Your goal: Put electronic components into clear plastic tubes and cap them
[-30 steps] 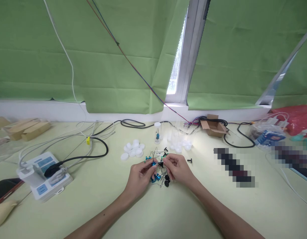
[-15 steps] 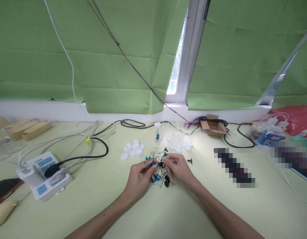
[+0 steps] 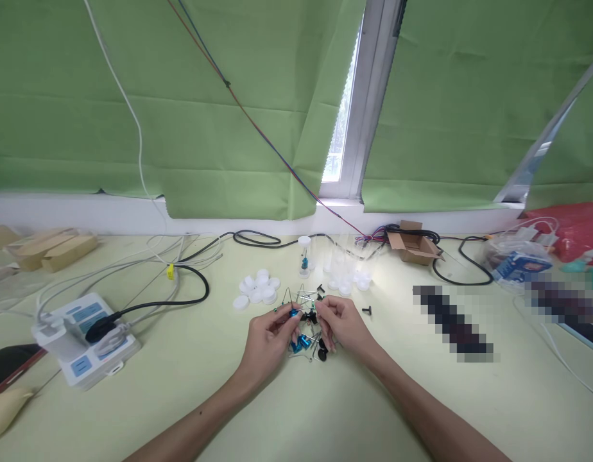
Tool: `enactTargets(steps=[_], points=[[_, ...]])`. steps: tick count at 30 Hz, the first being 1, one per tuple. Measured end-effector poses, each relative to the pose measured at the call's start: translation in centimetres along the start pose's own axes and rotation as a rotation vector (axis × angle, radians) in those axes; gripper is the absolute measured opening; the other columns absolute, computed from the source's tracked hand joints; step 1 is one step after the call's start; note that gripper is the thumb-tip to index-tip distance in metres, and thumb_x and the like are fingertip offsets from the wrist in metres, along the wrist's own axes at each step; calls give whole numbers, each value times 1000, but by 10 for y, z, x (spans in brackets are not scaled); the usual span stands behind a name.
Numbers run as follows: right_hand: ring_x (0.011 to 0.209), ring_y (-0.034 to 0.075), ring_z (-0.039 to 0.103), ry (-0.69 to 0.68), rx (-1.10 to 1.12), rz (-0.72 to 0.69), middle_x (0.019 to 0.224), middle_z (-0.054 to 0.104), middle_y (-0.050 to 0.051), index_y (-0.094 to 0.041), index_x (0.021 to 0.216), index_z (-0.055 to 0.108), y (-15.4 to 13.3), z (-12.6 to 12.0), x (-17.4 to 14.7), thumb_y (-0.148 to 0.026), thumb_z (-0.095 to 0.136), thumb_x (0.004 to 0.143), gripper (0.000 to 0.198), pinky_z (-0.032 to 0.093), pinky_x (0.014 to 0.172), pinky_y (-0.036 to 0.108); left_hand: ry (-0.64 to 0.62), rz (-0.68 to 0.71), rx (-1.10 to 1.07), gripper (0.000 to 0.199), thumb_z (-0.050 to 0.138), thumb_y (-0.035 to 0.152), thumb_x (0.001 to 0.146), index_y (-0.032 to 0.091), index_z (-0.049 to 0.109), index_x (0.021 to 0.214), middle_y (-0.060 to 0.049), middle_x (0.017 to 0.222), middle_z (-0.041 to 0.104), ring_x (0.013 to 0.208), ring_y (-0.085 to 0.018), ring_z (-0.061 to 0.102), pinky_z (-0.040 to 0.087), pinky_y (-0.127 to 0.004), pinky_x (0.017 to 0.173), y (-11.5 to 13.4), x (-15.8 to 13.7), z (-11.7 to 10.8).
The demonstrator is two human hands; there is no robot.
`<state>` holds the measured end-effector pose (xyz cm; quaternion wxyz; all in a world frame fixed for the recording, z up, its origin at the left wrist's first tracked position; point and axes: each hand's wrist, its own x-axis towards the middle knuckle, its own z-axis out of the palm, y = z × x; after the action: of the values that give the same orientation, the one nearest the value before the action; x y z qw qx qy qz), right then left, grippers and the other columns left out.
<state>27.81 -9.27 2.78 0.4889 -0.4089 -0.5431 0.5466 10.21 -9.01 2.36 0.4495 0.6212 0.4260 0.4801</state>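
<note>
My left hand [image 3: 267, 337] is closed in a pinch on a small blue part with thin bent wire [image 3: 294, 313] standing up from it. Close by, my right hand [image 3: 342, 321] has its thumb and fingers pressed together; what lies between them is too small to make out. Below and between both hands is a loose pile of blue metal parts [image 3: 303, 341], black knob-like pieces [image 3: 322, 354] and thin metal rods. One black T-shaped piece [image 3: 368, 310] lies apart, right of my right hand. Behind the pile stands a white-capped clear vial [image 3: 304, 264] with a blue part inside.
White round caps [image 3: 258, 289] lie left of the vial, with more caps and clear vials [image 3: 343, 282] to its right. A power strip [image 3: 85, 340] with plugs and cables is at left. Towards the back are an open cardboard box [image 3: 414, 249] and black cable [image 3: 255, 239].
My left hand has shifted slightly left with the blue part, and the wire tilts more to the left. A small gap has widened between the hands; my right hand has barely moved.
</note>
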Motion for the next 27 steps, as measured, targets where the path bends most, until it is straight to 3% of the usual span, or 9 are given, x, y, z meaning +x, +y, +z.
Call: enactTargets(steps=[15, 27], points=[[24, 9, 39, -16, -44, 13, 33, 35, -12, -23, 63, 40, 4, -4, 3, -57, 57, 86, 44, 25, 27, 19, 13, 106, 70, 24, 67, 36, 81, 16, 76, 90, -3, 66, 68, 52, -14, 58, 51, -25, 53, 1, -3, 2], [23, 8, 36, -27, 0, 4, 36, 33, -12, -23, 61, 39, 11, -6, 5, -56, 57, 87, 45, 21, 26, 19, 29, 198, 171, 24, 66, 33, 84, 16, 77, 97, -5, 75, 72, 57, -15, 60, 53, -25, 55, 1, -6, 2]])
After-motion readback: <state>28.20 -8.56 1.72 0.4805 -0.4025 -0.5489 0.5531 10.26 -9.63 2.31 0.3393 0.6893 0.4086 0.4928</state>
